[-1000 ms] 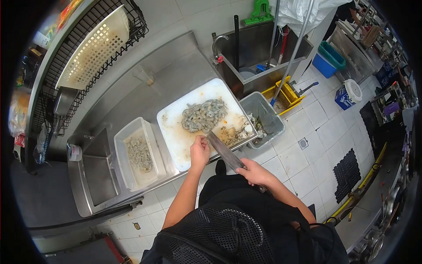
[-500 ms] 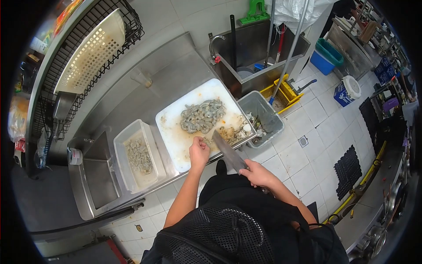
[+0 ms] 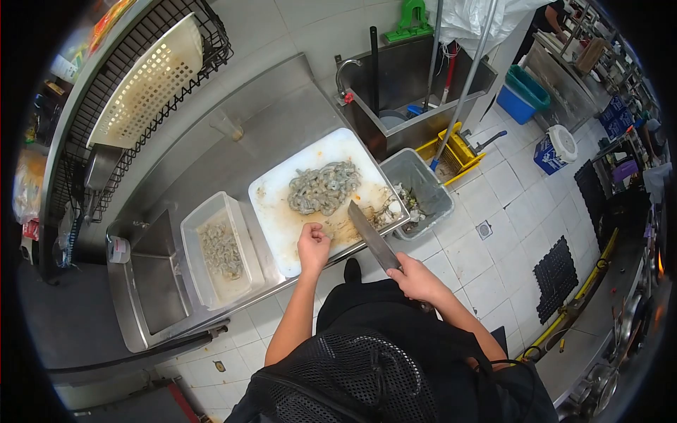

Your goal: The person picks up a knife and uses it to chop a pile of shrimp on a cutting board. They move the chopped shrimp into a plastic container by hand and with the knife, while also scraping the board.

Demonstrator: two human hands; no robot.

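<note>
A pile of grey peeled shrimp (image 3: 324,187) lies on the white cutting board (image 3: 276,241), which rests on the steel counter. My right hand (image 3: 417,278) grips the handle of a broad-bladed knife (image 3: 374,236). Its tip reaches over the board's near right edge, beside brownish shrimp scraps (image 3: 344,229). Over the near edge of the board, left of those scraps, my left hand (image 3: 313,248) has its fingers curled together. Whatever they may pinch is too small to tell. To the left, a clear plastic tub (image 3: 189,229) contains more shrimp (image 3: 223,252) in cloudy liquid.
Right of the board, a grey bin (image 3: 441,201) holds waste, with a yellow mop wringer (image 3: 462,156) behind it. A steel sink (image 3: 161,285) is at far left, and a deep basin (image 3: 374,130) with a tap stands behind. A person's dark sleeve (image 3: 546,17) shows at top right.
The knife and my right hand have shifted slightly, the blade tip moving away from me. My left hand has drifted a little left. A person has come into view at the far top right.
</note>
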